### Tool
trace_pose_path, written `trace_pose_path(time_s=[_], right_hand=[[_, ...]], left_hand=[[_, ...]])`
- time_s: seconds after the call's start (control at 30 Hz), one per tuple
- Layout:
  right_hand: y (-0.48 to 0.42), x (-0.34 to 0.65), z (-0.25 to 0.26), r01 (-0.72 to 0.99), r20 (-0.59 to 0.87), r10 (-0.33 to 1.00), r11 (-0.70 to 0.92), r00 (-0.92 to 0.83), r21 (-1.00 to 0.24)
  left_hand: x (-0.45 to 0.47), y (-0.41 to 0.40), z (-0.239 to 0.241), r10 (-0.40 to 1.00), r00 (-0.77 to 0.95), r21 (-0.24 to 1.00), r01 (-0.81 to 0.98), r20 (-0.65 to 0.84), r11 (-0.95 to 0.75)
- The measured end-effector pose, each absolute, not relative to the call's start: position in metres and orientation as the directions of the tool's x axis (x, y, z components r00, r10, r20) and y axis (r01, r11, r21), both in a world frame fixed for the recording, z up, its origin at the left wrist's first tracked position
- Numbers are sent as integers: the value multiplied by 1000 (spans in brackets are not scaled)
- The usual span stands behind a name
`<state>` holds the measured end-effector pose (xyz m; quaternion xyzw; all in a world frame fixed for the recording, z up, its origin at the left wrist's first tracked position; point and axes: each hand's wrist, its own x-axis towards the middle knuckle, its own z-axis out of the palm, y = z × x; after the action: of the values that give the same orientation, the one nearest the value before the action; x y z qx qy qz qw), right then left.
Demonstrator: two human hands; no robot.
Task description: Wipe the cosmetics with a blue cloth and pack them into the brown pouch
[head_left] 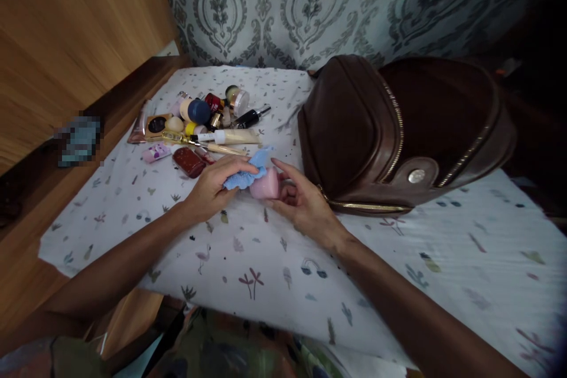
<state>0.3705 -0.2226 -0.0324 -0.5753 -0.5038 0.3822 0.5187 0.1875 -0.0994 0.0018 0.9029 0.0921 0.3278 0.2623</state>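
"Both hands are busy near the middle of the printed cloth (pixel 274 283), aren't they?"

"Yes. Left to right, then: the left hand (pixel 215 183) pinches a crumpled blue rag (pixel 243 179) between thumb and fingers, and the rag meets the left end of a pink jar (pixel 266 184). The right hand (pixel 305 201) grips the jar's other end, thumb below and fingers curled."

"So where exactly is the jar?"

"Between the two hands, well in from the near edge — though whether it touches the cloth below, I can't quite tell."

"And around it?"

"Toward the far left corner sits a cluster of cosmetics. Leftmost in its front part is a pink-and-purple tube (pixel 156 153), then a red-brown case (pixel 189 162), just beside the left hand. Farther back, a blue-capped bottle (pixel 199 111) lies among smaller items; next come a cream-coloured tube (pixel 239 136) and a black bottle (pixel 251 117)."

"Anything right of the hands?"

"One big brown bag (pixel 345 124) — gold zips, a round stud — filling the far right corner, near the right hand."
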Motion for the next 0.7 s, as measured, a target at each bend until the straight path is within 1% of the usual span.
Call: trace_pose_path(time_s=[0.17, 0.3, 0.37, 0.47, 0.57, 0.7], right_hand=[[-222, 371, -32, 247, 49, 973, -9, 227, -969], [-222, 370, -34, 291, 69, 956, -17, 284, -956], [-221, 370, -35, 282, 74, 951, -14, 300, -959], [-221, 369, -35, 203, 57, 947, -8, 315, -979], [-222, 366, -31, 60, 11, 945, -9, 326, -998], [-223, 361, -26, -129, -63, 946, -22, 319, -991]], left_hand=[[188, -101, 3, 322, 767, 528, -26, 555, -849], [188, -105, 5, 244, 774, 489, -96, 584, -867], [188, -105, 6, 208, 780, 465, -118, 590, -877], [188, -105, 6, 161, 778, 426, -148, 607, -892], [189, -106, 5, 128, 759, 377, -164, 638, -912], [189, -109, 3, 79, 736, 262, -137, 672, -955]])
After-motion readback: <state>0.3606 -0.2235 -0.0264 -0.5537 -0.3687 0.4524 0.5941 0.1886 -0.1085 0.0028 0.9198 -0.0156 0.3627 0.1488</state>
